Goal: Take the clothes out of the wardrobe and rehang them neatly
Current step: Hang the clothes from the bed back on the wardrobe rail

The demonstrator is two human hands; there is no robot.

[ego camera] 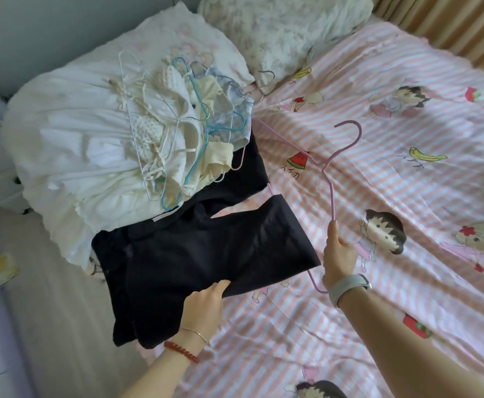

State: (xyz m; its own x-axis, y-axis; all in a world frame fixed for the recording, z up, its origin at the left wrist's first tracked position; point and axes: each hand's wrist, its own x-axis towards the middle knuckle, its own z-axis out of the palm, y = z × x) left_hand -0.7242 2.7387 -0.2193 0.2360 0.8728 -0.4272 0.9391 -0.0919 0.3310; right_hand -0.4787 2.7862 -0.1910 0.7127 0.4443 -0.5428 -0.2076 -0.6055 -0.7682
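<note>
pink hanger (331,179) partly under black garment (195,254), left fingertips tucked beneath

Black garment, pink hanger and a heap of pale clothes on the bed.

The black garment (195,248) lies flat and partly folded at near left, its far edge tucked under the pile of white and cream clothes (97,145), which carries a tangle of white and blue hangers (189,122). The pink hanger (328,165) seems to be partly threaded into the black fabric, hook pointing far right.
</note>
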